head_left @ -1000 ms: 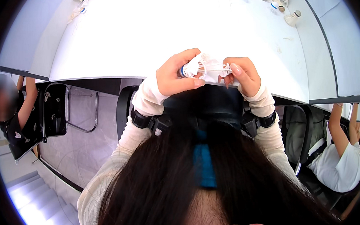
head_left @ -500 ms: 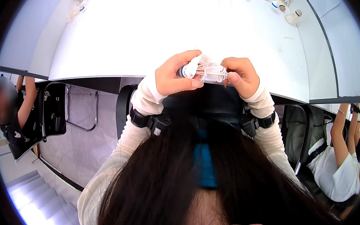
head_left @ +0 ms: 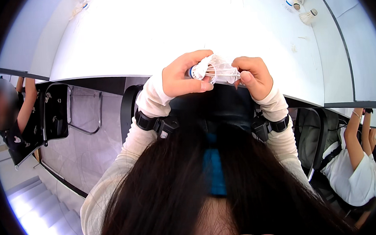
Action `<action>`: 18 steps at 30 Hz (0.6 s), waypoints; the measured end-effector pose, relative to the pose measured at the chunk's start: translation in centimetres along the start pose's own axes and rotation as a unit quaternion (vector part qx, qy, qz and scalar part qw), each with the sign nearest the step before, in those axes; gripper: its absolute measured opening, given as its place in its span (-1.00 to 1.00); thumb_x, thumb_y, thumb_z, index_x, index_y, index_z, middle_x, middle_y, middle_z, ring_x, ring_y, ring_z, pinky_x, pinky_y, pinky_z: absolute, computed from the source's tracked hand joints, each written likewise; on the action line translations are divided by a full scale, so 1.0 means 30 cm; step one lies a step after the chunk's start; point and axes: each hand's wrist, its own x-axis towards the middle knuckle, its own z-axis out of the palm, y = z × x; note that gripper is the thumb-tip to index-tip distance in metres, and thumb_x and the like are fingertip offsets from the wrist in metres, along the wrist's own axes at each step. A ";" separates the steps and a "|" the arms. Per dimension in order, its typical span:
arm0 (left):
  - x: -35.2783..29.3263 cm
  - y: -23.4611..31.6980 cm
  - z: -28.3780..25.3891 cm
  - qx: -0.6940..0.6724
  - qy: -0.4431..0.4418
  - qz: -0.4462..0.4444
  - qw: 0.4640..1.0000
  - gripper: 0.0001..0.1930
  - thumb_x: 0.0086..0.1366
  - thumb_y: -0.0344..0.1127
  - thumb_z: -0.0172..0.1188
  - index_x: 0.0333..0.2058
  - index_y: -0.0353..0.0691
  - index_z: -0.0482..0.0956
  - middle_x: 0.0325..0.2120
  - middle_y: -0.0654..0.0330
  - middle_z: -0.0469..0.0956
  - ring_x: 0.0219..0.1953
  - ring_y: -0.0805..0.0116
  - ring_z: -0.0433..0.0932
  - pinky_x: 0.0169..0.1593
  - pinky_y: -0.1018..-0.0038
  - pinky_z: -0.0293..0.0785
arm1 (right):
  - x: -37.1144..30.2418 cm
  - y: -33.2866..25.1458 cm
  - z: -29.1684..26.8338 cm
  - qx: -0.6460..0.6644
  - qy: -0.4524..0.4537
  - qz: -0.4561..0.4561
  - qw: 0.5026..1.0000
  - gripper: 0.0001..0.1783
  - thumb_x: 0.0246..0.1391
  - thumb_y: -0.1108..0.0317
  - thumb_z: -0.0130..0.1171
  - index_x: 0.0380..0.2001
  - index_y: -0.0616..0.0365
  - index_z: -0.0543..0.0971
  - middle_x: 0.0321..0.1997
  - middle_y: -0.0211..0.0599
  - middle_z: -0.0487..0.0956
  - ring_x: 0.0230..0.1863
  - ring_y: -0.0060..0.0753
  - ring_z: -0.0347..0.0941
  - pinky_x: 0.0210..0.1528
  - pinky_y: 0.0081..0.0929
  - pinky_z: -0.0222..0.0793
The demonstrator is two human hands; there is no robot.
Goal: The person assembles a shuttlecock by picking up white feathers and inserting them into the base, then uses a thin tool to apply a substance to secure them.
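My left grip [head_left: 180, 78] is holding the shuttlecock [head_left: 203, 69] around its blue-banded end; the long axis is running rightward to my right grip [head_left: 258, 78], which is pinching the flared end. The table [head_left: 165, 28] is spreading ahead of both.

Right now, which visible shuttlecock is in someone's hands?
The shuttlecock at the near edge of the table, between the left hand and the right hand; the other shuttlecocks lie toward its far corners.

The shuttlecock [head_left: 223, 69] looks rough and feathery, the table [head_left: 148, 38] smooth, the sleeves [head_left: 153, 98] matt cloth, the chair frame [head_left: 101, 109] shiny metal
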 end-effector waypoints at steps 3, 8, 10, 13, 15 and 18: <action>-0.002 -0.004 0.003 -0.018 0.014 0.010 1.000 -0.65 0.11 -0.39 0.26 -0.11 -0.30 0.48 -0.49 0.33 0.43 -0.43 0.58 0.40 -0.30 0.59 0.35 | 0.005 -0.004 0.008 0.017 0.010 -0.007 1.000 -0.59 0.23 0.11 0.08 -0.51 0.26 0.52 -0.63 -0.36 0.44 -0.60 -0.56 0.37 -0.52 -0.60 0.24; -0.010 -0.024 -0.017 -0.009 0.000 0.007 1.000 -0.64 0.11 -0.38 0.26 -0.09 -0.31 0.48 -0.46 0.31 0.45 -0.41 0.56 0.43 -0.29 0.58 0.38 | 0.009 -0.007 0.009 -0.011 -0.002 -0.009 1.000 -0.59 0.21 0.09 0.09 -0.51 0.26 0.52 -0.64 -0.36 0.44 -0.61 -0.55 0.34 -0.52 -0.59 0.23; -0.011 -0.022 -0.020 0.009 -0.004 0.031 0.999 -0.63 0.11 -0.38 0.27 -0.09 -0.32 0.49 -0.46 0.31 0.46 -0.41 0.55 0.43 -0.29 0.58 0.38 | 0.009 -0.008 0.012 -0.010 0.000 -0.006 1.000 -0.58 0.22 0.09 0.09 -0.51 0.26 0.52 -0.64 -0.36 0.44 -0.61 -0.54 0.34 -0.52 -0.59 0.23; -0.021 -0.011 -0.019 -0.024 -0.002 -0.003 1.000 -0.63 0.11 -0.38 0.27 -0.08 -0.32 0.49 -0.45 0.30 0.46 -0.41 0.54 0.44 -0.29 0.58 0.39 | 0.012 -0.009 0.018 -0.016 0.000 -0.009 1.000 -0.58 0.22 0.08 0.09 -0.52 0.26 0.52 -0.64 -0.35 0.44 -0.61 -0.54 0.34 -0.52 -0.58 0.23; -0.021 -0.017 -0.027 0.009 -0.011 0.012 1.000 -0.64 0.11 -0.38 0.27 -0.10 -0.32 0.49 -0.46 0.30 0.46 -0.42 0.54 0.44 -0.30 0.57 0.39 | 0.013 -0.012 0.022 -0.022 0.000 -0.014 1.000 -0.57 0.22 0.08 0.08 -0.52 0.26 0.51 -0.64 -0.34 0.44 -0.61 -0.54 0.35 -0.52 -0.58 0.23; -0.021 -0.024 -0.028 0.010 -0.010 0.018 1.000 -0.65 0.11 -0.38 0.28 -0.12 -0.32 0.49 -0.47 0.31 0.45 -0.42 0.54 0.44 -0.29 0.57 0.39 | 0.012 -0.017 0.027 -0.011 0.005 -0.010 1.000 -0.56 0.23 0.07 0.07 -0.52 0.26 0.51 -0.64 -0.33 0.44 -0.61 -0.52 0.36 -0.52 -0.57 0.24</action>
